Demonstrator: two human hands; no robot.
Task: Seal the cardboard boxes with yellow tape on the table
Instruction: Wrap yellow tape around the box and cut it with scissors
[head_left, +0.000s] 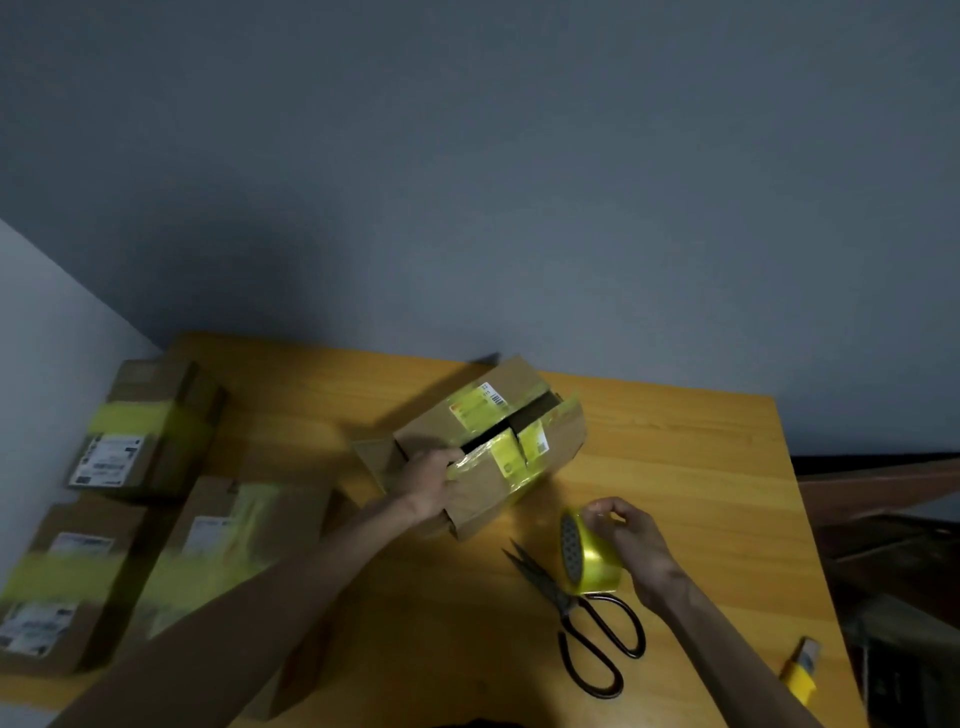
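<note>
A cardboard box (498, 447) lies tilted on the wooden table (675, 467), its top flaps parted by a dark gap, with strips of yellow tape across them. My left hand (426, 486) grips the box's near left end, fingers curled over the flap edge. My right hand (631, 540) holds a roll of yellow tape (592, 558) just above the table, to the right of the box, fingers curled over the roll's top. Black scissors (587, 618) lie on the table under and in front of the roll.
Three taped cardboard boxes sit at the left: a far box (150, 426), a near-left box (67, 582) and one (228, 540) partly behind my left forearm. A small yellow object (802, 670) lies by the table's right edge. A grey wall stands behind.
</note>
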